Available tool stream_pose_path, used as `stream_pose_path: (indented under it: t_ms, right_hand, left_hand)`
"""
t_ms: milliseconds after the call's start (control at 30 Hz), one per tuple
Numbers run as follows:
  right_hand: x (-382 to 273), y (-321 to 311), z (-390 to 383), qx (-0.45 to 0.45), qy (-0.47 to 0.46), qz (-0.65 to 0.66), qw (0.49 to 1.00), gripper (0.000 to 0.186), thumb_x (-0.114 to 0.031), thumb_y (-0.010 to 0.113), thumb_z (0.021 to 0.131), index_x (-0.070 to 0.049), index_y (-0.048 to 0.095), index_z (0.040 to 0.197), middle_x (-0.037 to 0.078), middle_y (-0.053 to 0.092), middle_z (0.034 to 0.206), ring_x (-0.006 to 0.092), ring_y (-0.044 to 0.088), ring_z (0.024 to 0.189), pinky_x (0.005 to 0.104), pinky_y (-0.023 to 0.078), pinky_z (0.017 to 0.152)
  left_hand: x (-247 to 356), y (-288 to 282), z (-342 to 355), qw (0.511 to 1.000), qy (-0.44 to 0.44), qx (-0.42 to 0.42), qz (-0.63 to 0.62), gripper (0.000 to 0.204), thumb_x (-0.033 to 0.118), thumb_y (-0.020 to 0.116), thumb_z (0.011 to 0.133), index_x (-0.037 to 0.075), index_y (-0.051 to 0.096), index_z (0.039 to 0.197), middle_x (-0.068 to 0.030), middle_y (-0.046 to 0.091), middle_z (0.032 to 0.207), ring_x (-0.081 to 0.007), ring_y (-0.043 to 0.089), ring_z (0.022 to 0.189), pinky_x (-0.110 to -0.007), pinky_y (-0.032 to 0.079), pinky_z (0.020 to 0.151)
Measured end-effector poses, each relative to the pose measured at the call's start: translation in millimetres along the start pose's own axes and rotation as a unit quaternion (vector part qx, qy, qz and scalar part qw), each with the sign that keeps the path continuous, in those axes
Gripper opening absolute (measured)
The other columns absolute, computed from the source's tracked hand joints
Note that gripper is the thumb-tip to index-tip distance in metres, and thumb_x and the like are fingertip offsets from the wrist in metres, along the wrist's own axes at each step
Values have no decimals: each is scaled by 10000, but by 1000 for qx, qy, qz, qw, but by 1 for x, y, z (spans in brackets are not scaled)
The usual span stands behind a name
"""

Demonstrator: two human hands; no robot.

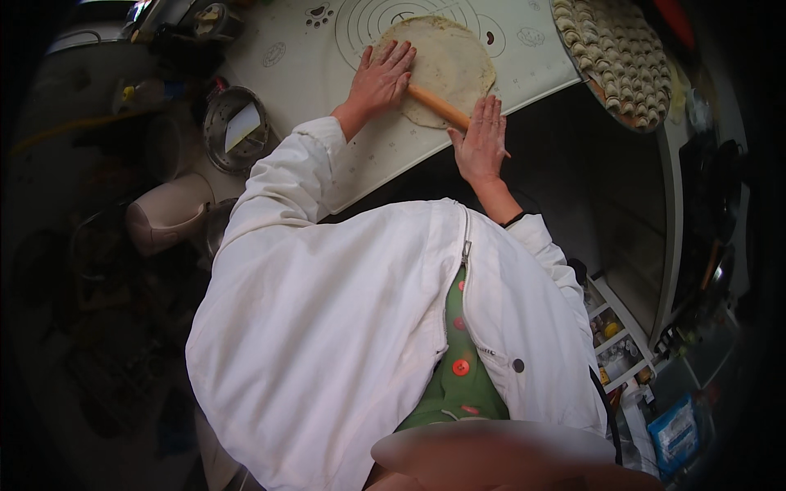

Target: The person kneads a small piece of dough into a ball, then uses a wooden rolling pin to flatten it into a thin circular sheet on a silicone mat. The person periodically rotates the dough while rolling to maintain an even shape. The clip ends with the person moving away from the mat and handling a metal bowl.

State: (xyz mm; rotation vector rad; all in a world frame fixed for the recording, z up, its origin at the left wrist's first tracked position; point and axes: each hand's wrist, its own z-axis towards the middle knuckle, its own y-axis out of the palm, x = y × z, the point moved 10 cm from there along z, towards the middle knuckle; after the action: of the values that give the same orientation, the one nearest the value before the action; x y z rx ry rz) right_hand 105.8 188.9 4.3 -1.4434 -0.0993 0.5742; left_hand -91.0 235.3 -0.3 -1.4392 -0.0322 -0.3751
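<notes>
Dough sheet (454, 61) just inside bench's (307, 98) near edge, rolling pin (439, 105) across it; surface extends left, dumplings (618, 57) right.
Left hand (380, 80) lies flat on the pin's left end, fingers extended; right hand (481, 143), likewise flat, covers the right end, wrist beyond that edge. Both reach forward.

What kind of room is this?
It looks like a kitchen: a rolling pin lies across a rolled-out sheet of dough, and off to the right are rows of what look like small dumplings.
</notes>
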Motion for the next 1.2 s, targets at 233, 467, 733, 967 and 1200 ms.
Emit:
stream_pose_path:
  t_ms: [233,467,733,967,1200]
  right_hand:
    - [-28,3,-33,-69,-41,1,997,941,-487,608,872,26,146,1511,210,142,1582,334,149,1473,463,141,1189]
    - [-39,3,-52,-76,-86,50,992,862,-342,646,872,4,178,1507,155,197,1569,293,196,1455,435,195,1177]
    - [-18,-23,-46,3,-102,99,990,576,7,570,809,-80,500,1374,91,543,1096,270,544,963,401,467,852]
    - [20,-48,-42,13,-73,142,987,558,49,593,822,-72,513,1361,102,549,1031,291,559,929,380,485,817]
    - [51,-45,-41,40,8,65,997,510,-29,613,877,-57,494,1372,76,559,1042,257,594,912,375,502,783]
  left_hand:
    - [-2,-8,-41,999,-18,-34,-15,566,336,400,992,180,273,1522,-25,241,1589,-273,191,1470,-560,136,1166]
    - [2,-16,-73,999,-31,-40,-20,597,276,466,975,169,259,1525,-72,220,1592,-315,185,1466,-553,154,1161]
    - [10,-26,-82,998,-42,-42,-27,489,242,508,975,139,416,1444,-116,325,1538,-329,256,1438,-530,173,1161]
    - [50,-31,-32,998,5,-42,-56,483,253,474,990,150,402,1457,-90,311,1552,-313,239,1449,-516,155,1172]
    - [106,7,19,993,101,-32,-47,594,345,466,974,181,288,1516,-33,253,1585,-277,206,1466,-526,124,1175]
